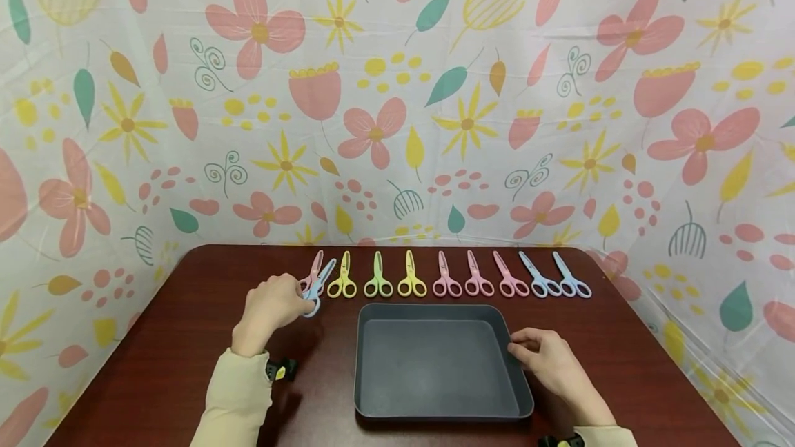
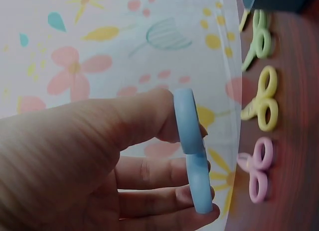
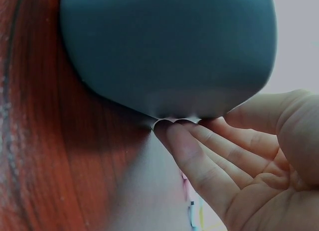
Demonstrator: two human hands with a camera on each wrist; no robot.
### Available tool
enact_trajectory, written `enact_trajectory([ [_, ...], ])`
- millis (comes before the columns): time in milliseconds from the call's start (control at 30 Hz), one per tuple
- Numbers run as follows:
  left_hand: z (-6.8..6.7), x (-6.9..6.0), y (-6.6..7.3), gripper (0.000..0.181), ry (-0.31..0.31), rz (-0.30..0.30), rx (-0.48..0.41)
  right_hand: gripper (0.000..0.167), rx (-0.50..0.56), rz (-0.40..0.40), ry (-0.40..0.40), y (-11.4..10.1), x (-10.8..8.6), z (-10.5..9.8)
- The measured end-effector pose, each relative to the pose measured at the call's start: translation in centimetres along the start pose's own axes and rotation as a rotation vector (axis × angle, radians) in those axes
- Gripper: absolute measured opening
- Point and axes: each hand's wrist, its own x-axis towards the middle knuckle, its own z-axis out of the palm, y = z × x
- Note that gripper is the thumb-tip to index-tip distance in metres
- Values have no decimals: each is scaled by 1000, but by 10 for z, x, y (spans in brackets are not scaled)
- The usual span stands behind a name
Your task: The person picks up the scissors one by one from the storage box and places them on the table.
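In the head view my left hand [image 1: 273, 309] pinches a pair of light-blue scissors [image 1: 319, 285] by the handle, blades pointing away and slightly right. They overlap pink scissors [image 1: 305, 284] at the left end of a row. The left wrist view shows the blue handle [image 2: 188, 121] edge-on between thumb and fingers, with the pink scissors [image 2: 258, 169] beside it. A dark grey rectangular tray [image 1: 435, 364] lies in front of the row. My right hand [image 1: 555, 364] touches its right side; up close, fairly straight fingertips [image 3: 182, 139] meet the tray's outer wall [image 3: 169, 52].
Along the table's far edge the row continues rightwards: yellow scissors [image 1: 343, 281], green scissors [image 1: 378, 281], another yellow pair [image 1: 411, 281], several pink scissors [image 1: 446, 281] and two blue pairs [image 1: 571, 281]. A flower-patterned cloth [image 1: 397, 123] hangs behind the dark red wooden table [image 1: 174, 364].
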Motion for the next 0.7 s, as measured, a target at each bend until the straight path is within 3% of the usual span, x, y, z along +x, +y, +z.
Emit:
enact_trajectory([
  [367, -7, 4, -36, 29, 23, -90, -63, 14, 6, 12, 11, 0, -1, 1],
  [700, -5, 17, -55, 29, 62, -148, -70, 14, 18, 14, 16, -1, -2, 1],
])
